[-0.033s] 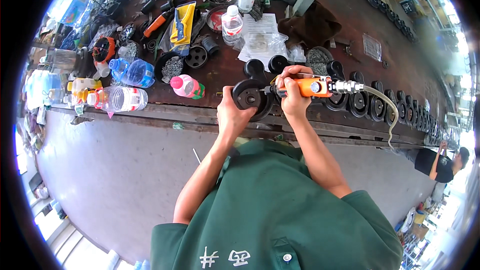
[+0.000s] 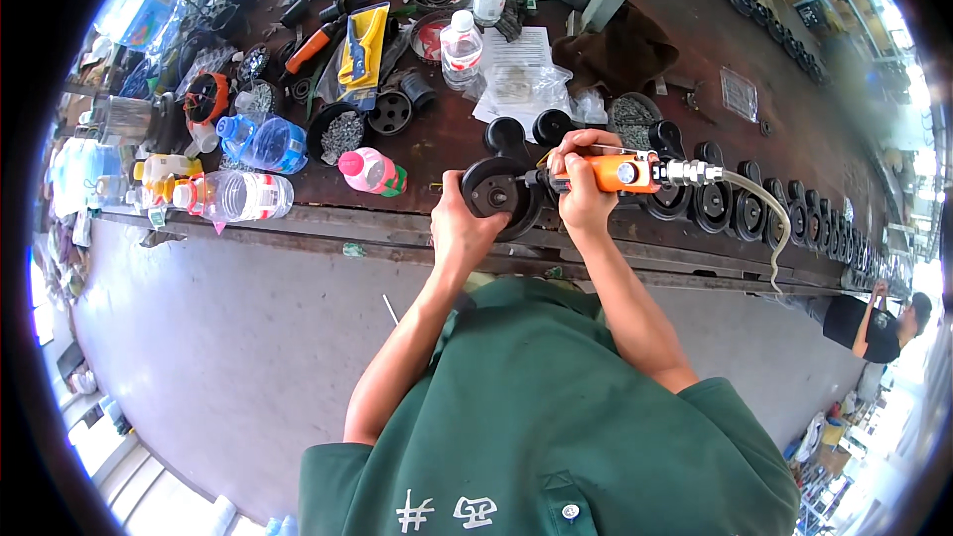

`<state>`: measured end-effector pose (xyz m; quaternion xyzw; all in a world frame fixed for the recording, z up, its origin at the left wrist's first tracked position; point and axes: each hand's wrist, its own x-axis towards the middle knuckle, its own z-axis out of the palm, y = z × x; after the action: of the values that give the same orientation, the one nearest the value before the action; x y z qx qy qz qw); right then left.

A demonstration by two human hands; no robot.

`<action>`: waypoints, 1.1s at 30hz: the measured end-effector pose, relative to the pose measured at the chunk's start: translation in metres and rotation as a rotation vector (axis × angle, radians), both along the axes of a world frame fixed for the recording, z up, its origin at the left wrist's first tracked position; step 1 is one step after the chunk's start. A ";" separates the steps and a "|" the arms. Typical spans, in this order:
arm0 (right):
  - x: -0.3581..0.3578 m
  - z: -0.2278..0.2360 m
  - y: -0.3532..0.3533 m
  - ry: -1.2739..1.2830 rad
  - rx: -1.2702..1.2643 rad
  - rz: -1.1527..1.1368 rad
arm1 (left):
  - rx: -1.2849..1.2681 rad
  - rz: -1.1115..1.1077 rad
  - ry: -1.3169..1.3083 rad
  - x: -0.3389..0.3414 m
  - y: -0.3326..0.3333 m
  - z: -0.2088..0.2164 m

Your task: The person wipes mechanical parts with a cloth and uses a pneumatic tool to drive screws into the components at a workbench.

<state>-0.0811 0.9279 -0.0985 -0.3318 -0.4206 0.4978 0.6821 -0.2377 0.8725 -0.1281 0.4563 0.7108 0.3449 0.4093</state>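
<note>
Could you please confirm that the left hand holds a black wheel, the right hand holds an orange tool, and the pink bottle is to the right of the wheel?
Not quite: the pink bottle is to the left of the black wheel, as the head view shows. The left hand does hold the black wheel, and the right hand the orange tool.

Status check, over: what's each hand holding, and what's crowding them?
Left hand: gripping black wheel. Right hand: around orange tool, nose toward wheel. Close by: similar black parts rightward.
</note>
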 end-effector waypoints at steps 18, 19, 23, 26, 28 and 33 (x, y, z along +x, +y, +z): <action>0.001 0.002 0.005 -0.102 0.146 0.266 | 0.033 -0.026 -0.027 0.007 0.001 0.002; 0.000 0.005 0.005 -0.099 0.107 0.260 | 0.021 -0.017 -0.027 0.004 0.002 0.002; 0.001 0.037 -0.004 -0.071 0.208 0.183 | 0.006 -0.019 -0.101 -0.013 0.009 0.009; 0.012 0.064 -0.006 0.042 0.306 0.035 | 0.022 -0.013 -0.232 -0.034 0.013 0.007; 0.033 0.064 -0.005 0.007 0.294 -0.022 | -0.086 -0.023 -0.334 -0.039 0.005 0.007; 0.081 0.048 0.002 -0.071 0.146 -0.160 | 0.269 -0.064 0.369 -0.024 0.014 0.018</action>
<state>-0.0004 0.9302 -0.0504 -0.3314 -0.4517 0.3977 0.7266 -0.2617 0.8861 -0.1104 0.5845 0.7062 0.3343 0.2187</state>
